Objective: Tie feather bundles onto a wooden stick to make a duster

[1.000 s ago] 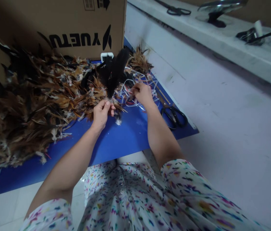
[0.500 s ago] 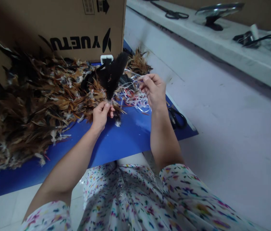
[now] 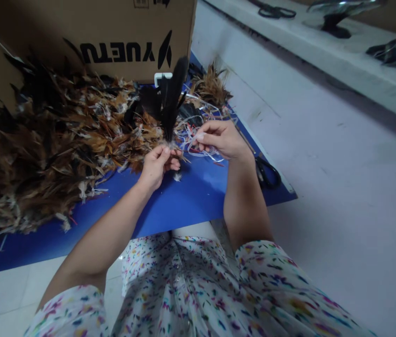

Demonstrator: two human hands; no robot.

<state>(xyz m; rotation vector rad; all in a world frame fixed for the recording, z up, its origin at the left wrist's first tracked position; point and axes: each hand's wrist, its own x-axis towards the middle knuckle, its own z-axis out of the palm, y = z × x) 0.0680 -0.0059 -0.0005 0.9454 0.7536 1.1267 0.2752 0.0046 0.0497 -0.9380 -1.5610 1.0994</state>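
Note:
My left hand [image 3: 158, 164] pinches the pale, fluffy base of a bunch of black feathers [image 3: 172, 100], which stands upright above the fingers. To its right, my right hand [image 3: 221, 139] is closed in a pinch on a thin white ribbon [image 3: 191, 146], a little apart from the feather base. Behind the hands lies a tangle of white and red ribbons, partly hidden by my right hand. A large heap of brown feather bunches [image 3: 61, 140] spreads over the left of the blue table [image 3: 184, 201].
A cardboard box [image 3: 124, 28] stands behind the heap. Black-handled scissors [image 3: 268, 173] lie at the table's right edge. Another brown feather bunch [image 3: 212, 89] sits at the back right. More scissors [image 3: 277, 11] rest on a ledge [image 3: 310, 40] along the wall.
My right hand has moved down and closer to my left hand, with the ribbon in its fingers. The camera view has shifted slightly. My left hand still grips the black feathers.

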